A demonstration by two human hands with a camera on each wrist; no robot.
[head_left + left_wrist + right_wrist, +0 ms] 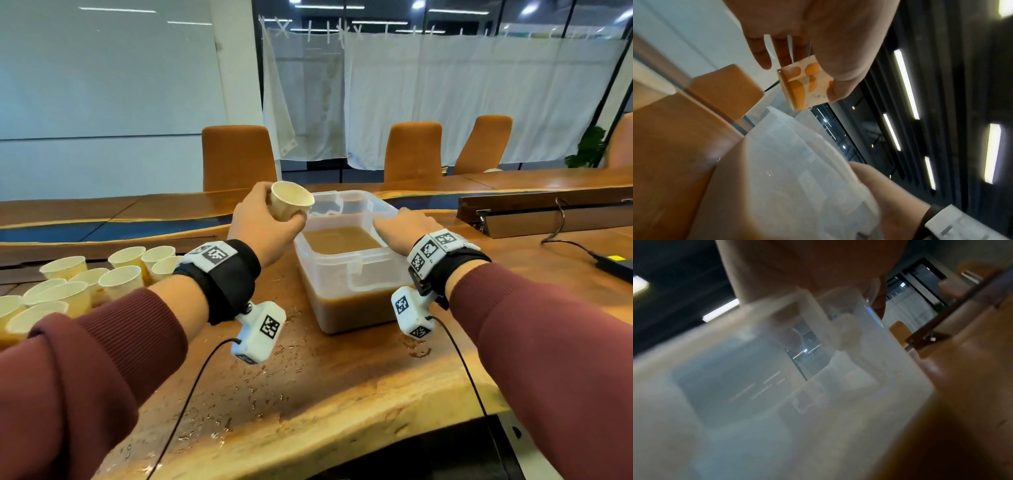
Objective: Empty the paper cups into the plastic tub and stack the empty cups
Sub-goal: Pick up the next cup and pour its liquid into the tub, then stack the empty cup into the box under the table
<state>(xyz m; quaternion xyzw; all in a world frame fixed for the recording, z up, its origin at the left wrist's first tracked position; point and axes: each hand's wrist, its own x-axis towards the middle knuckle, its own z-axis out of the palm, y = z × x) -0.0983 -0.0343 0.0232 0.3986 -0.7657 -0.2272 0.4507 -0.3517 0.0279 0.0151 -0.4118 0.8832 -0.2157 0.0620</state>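
Left hand (263,222) grips a tilted cup (291,205) over the tub's (356,274) left rim; right hand (400,229) rests flat on its right rim.

Maroon ribbed sleeves (102,359), black wrist straps (229,277), white tagged cameras (260,330).

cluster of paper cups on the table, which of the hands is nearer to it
Left. The left hand, holding a tilted paper cup, is just right of the cluster of paper cups. The right hand rests on the plastic tub rim's far side, farther away.
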